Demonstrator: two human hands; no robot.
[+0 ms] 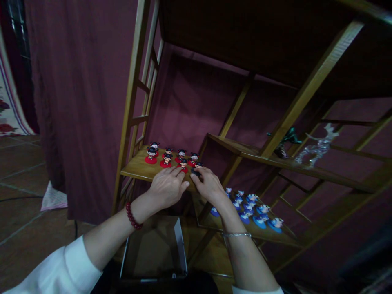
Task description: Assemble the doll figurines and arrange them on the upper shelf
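Note:
Small dark-haired figurines on red round bases, such as this figurine [151,155], stand in two rough rows on a wooden shelf [134,169]. My right hand [210,187] closes its thumb and fingers round a black-haired figurine [198,165] at the right end of the front row; its base is mostly covered by the fingers. Beside it, my left hand [168,188] reaches over the shelf's front edge with fingers stretched out, the tips at the base of another red figurine [183,164]. Whether those tips press on it is hard to make out.
Below right, a lower shelf [211,224] carries several blue-based figurines [248,206]. A clear deer-like ornament [318,145] and a dark green ornament [286,143] stand on a higher shelf. An open box [153,245] lies beneath my arms. A purple curtain [82,102] hangs at left.

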